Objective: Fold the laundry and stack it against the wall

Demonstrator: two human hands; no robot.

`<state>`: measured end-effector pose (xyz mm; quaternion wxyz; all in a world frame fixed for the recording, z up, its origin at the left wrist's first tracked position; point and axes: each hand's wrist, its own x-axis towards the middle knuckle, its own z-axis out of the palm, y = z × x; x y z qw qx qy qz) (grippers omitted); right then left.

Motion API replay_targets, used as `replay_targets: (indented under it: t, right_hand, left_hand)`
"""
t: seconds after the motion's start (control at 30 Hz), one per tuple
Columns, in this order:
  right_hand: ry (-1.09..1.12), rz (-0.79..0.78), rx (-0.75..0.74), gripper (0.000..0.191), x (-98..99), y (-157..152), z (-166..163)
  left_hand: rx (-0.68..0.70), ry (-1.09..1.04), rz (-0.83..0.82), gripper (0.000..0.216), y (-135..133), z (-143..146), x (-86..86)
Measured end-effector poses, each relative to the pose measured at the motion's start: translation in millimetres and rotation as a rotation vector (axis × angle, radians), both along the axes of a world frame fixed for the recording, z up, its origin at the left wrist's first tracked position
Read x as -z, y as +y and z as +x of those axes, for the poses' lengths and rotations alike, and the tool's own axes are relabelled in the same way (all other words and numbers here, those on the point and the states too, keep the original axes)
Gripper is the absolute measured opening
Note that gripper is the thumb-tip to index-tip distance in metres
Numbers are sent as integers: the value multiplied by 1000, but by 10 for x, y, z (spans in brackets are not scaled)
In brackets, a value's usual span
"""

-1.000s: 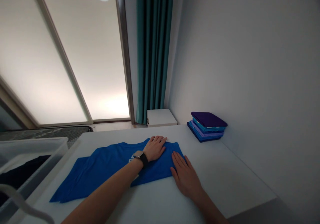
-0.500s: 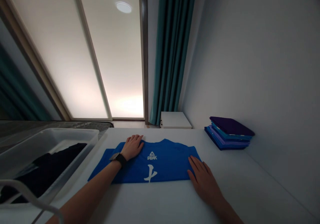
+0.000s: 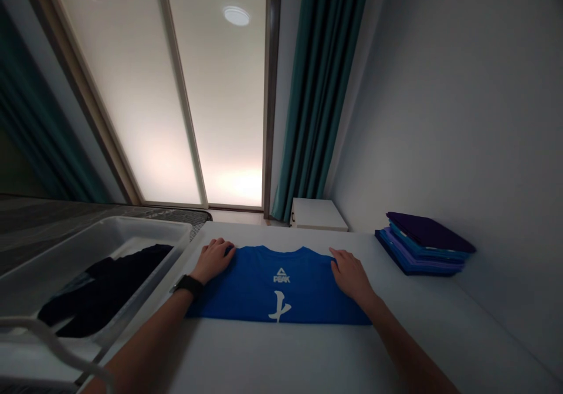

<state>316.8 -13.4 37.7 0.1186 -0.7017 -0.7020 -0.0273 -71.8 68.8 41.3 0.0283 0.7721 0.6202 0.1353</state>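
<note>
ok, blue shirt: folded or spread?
Folded, at least once: the blue shirt lies in a wide, flat band on the table, its straight lower edge cutting across the white character. Folds underneath can't be seen.

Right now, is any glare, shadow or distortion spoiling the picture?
Head view: the door glows brightest low down, with a round bright spot above; soft shadow on the table beside the left forearm; dim wall. Same view: the door frame leans, perhaps wide-lens distortion; lettering on the shirt is readable.
</note>
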Motion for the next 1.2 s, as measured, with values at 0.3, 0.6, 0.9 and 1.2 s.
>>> replay_targets:
  t: [0.3, 0.6, 0.9, 1.2]
  right_hand:
    - [-38, 67, 138, 21, 277, 180, 71]
    - [45, 215, 100, 18, 241, 193, 133]
    - [-28, 72, 154, 21, 297, 209, 166]
    - [-29, 57, 124, 21, 275, 237, 146]
  left_hand:
    - [79, -153, 93, 27, -7, -83, 122]
    - [128, -257, 134, 31, 16, -168, 140]
    - [158, -184, 141, 26, -28, -169, 141]
    - [56, -375, 90, 33, 9, -214, 130]
